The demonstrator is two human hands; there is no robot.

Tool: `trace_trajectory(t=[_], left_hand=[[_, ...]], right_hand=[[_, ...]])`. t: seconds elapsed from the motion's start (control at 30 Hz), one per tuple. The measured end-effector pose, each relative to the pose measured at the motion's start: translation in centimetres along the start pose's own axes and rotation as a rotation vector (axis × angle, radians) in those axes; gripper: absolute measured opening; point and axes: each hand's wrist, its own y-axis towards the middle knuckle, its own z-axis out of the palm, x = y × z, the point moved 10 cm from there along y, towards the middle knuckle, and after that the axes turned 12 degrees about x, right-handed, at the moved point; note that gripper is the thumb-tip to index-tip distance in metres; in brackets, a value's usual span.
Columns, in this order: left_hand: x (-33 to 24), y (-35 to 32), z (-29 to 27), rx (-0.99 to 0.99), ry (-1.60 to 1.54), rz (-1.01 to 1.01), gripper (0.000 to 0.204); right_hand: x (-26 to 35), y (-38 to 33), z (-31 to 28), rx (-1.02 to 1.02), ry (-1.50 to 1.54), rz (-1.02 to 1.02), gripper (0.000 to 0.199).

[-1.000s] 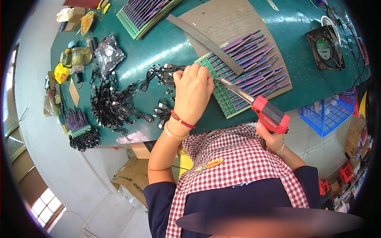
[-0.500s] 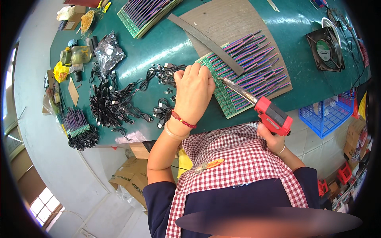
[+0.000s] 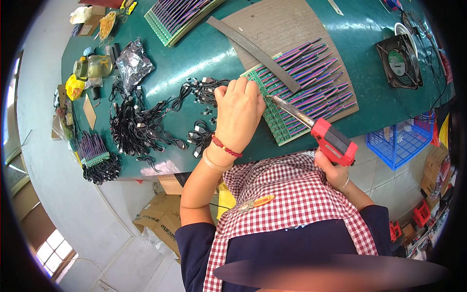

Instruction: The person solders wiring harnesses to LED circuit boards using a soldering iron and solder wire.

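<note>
In my right hand (image 3: 332, 169) is a red and black soldering gun (image 3: 333, 141), its metal barrel reaching left so that the tip is at the green circuit board panel (image 3: 278, 124). Rows of thin multicoloured wires (image 3: 318, 97) run from that panel to the right. My left hand (image 3: 238, 109) is closed over the panel's left edge, close to the tip; its fingertips, and whatever they pinch, are hidden. A flat grey bar (image 3: 262, 57) lies across the wires. Beside my left hand are black cables with plugs (image 3: 206, 90).
Bundles of black cables (image 3: 138, 126) spread over the green table (image 3: 194, 53) on the left. Another stack of wired panels (image 3: 170, 24) stands at the back. A fan (image 3: 399, 61) sits at the right, above a blue wire basket (image 3: 401, 141). A brown board (image 3: 253, 24) lies beneath the panel.
Almost nothing differs. My left hand shifts very slightly to the right, and the soldering gun stays at the panel with its tip nearly in the same place.
</note>
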Motion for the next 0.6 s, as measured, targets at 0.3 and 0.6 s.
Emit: trace_trajectory(t=[0.3, 0.6], left_hand=[[-0.2, 0.2, 0.0, 0.009, 0.023, 0.001, 0.012], [-0.3, 0.3, 0.0, 0.022, 0.046, -0.001, 0.011]], right_hand=[[-0.2, -0.3, -0.3, -0.052, 0.055, 0.016, 0.014], [0.5, -0.3, -0.8, -0.057, -0.075, -0.144, 0.028]])
